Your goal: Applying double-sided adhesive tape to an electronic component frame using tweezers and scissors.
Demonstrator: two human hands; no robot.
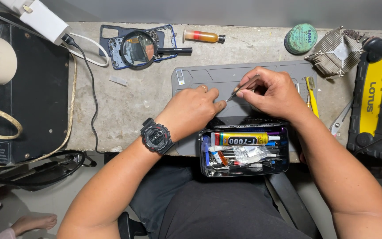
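Both hands are recorded together over a grey work mat on a concrete bench top. Left hand: curled knuckles-up, fingers pressed down on the mat, a ring worn on one finger and a black digital watch at the wrist; whether anything lies under the fingers cannot be told. Right hand: closed in a pinch on metal tweezers, whose tips are aimed down and left, just beside the left fingertips. Whatever is worked on between the hands is hidden. A dark flat edge is glimpsed at the mat's near side, directly below the hands. In front of it, a black open tin is listed, filled with a yellow-labelled glue tube, small tools and a clear packet. To the right of the mat, a yellow toothbrush and metal pliers are noted. Farther back, a finned metal heatsink, a round green tin and a syringe of amber paste are placed. At the rear left, a blue phone frame is lying under a black-rimmed magnifying glass.
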